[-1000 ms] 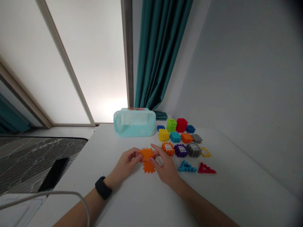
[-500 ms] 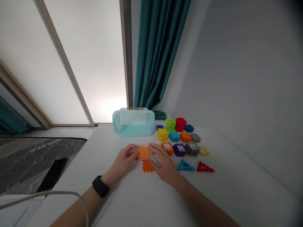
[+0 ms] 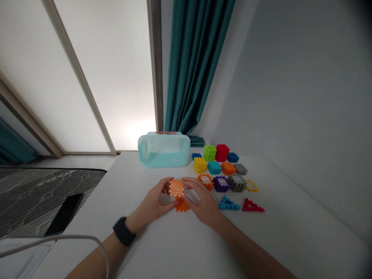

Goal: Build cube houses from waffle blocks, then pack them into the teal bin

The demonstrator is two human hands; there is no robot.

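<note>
The left hand (image 3: 154, 198) and right hand (image 3: 202, 203) clamp an orange block (image 3: 176, 188) between them, just above an orange piece (image 3: 182, 207); loosened fingers could let the block slip onto it.

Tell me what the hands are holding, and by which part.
An orange plastic block panel, held by its two opposite edges between the left hand and right hand.

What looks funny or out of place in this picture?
The black phone lies on the striped mat beside the table, away from the toys, and a white cable loops across the bottom of the view. Both look odd next to the bright plastic building pieces.
</note>
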